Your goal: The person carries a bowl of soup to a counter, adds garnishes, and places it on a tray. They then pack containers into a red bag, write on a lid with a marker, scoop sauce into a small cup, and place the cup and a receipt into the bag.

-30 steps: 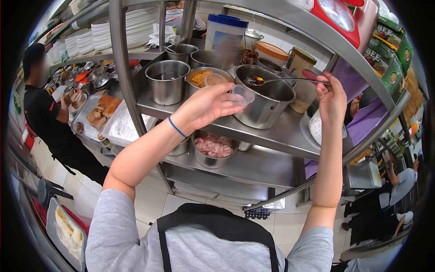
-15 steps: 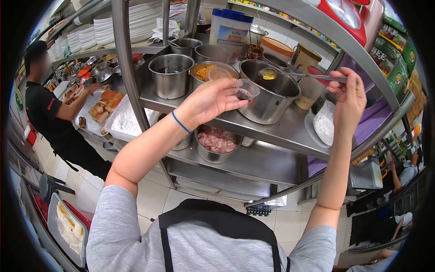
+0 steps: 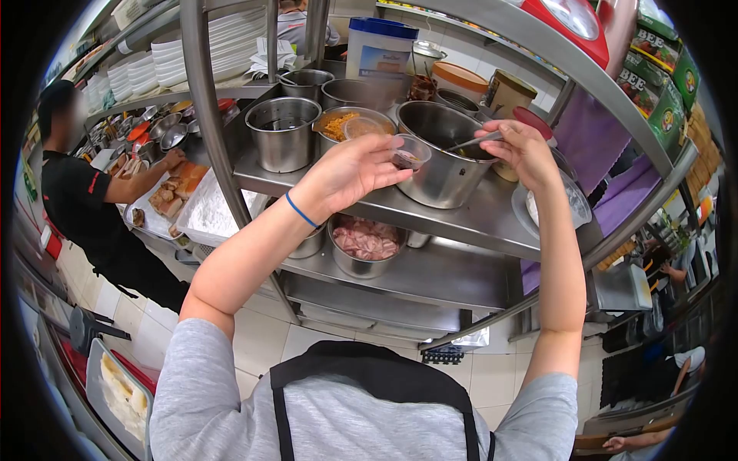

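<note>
Nearest on the lower shelf sits a steel bowl of raw meat [image 3: 363, 240]. Above it, the left hand [image 3: 350, 170] has its fingers [image 3: 394, 175] closed around a small clear plastic cup [image 3: 410, 151], holding it tilted just beside the near rim of a large steel pot [image 3: 442, 165] on the upper shelf [image 3: 453, 219]. The cup holds a little dark sauce. To the right, the right hand [image 3: 520, 150] pinches the handle of a spoon [image 3: 470, 142] whose bowl dips into the pot. Farther left stand a steel canister [image 3: 282, 134] and a bowl of yellow shreds [image 3: 346, 123].
</note>
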A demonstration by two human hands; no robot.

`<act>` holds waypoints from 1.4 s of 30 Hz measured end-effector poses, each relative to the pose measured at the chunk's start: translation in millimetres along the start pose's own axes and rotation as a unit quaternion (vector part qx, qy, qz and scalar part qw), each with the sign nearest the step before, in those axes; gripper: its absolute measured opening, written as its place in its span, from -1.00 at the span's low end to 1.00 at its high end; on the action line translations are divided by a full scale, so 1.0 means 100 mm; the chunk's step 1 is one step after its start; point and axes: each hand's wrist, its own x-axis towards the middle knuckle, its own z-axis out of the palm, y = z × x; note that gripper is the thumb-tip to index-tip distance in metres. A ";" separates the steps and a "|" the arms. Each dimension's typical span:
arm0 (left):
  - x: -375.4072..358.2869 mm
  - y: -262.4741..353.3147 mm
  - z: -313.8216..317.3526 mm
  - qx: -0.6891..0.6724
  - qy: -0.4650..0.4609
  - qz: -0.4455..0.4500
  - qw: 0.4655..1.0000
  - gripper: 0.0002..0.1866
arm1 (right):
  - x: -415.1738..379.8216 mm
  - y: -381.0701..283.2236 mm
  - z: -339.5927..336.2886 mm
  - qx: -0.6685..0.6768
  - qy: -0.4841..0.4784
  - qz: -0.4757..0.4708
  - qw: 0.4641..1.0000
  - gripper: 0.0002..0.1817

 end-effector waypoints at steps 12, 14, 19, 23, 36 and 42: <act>0.01 0.00 0.01 -0.009 0.004 -0.004 1.000 -0.61 | -0.29 0.16 -0.46 0.163 0.159 -0.052 0.972 -0.72; 0.01 0.00 0.01 -0.012 0.003 -0.007 1.000 -0.61 | -0.27 0.16 -0.44 0.174 0.175 -0.055 0.967 -0.72; 0.00 0.00 0.03 -0.014 0.005 -0.006 1.000 -0.60 | -0.20 0.08 -0.44 0.188 0.188 -0.076 0.961 -0.74; -0.02 0.01 0.05 -0.009 0.013 -0.005 1.000 -0.59 | -0.17 -0.05 -0.41 0.184 0.177 -0.100 0.962 -0.71; 0.02 -0.01 -0.01 0.001 -0.033 0.001 0.999 -0.61 | -0.68 -0.60 0.32 -0.044 0.073 -0.305 0.949 -0.74; 0.03 -0.01 -0.03 -0.013 -0.035 -0.012 0.999 -0.66 | -0.68 -0.55 0.17 0.005 0.081 -0.307 0.948 -0.74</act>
